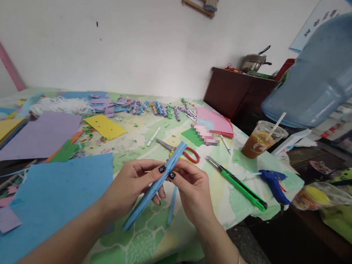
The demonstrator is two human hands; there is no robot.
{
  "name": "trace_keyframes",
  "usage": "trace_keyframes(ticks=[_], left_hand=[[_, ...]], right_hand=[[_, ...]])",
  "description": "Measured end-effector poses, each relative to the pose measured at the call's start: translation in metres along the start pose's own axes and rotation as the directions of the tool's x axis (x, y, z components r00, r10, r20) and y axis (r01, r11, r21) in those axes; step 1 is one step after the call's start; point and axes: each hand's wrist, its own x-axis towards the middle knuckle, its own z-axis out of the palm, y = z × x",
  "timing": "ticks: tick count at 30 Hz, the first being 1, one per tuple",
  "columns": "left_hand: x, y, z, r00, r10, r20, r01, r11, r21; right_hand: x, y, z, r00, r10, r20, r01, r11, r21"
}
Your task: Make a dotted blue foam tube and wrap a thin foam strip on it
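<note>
A long, narrow folded strip of blue paper (152, 190) slants between my hands above the patterned tablecloth (142, 242). My left hand (134, 180) pinches it from the left near its upper half. From the right, my right hand (190, 184) holds the same strip, the two thumbs almost touching. A thin blue paper strip (172, 205) lies on the cloth beneath my right hand. Just behind the held strip are scissors with red and yellow handles (192, 155), partly hidden by it. A green utility knife (242, 187) rests to the right of my right hand.
Blue sheet (66, 200), purple sheet (43, 136) and yellow sheet (106, 126) lie left. Curled paper pieces (159, 109) line the back. At right are a drink cup (262, 142), a blue glue gun (274, 184) and a large water bottle (328, 77).
</note>
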Motion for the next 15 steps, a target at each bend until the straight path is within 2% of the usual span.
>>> trace_keyframes(ticks=[9, 15], left_hand=[[0.001, 0.001, 0.001, 1.000, -0.014, 0.007, 0.014, 1.000, -0.006], [-0.002, 0.002, 0.003, 0.999, -0.052, 0.000, 0.052, 0.996, 0.066]], right_hand=[[0.002, -0.002, -0.002, 1.000, -0.004, 0.015, 0.004, 1.000, -0.001], [0.009, -0.013, -0.001, 0.998, -0.006, -0.064, 0.008, 1.000, 0.030]])
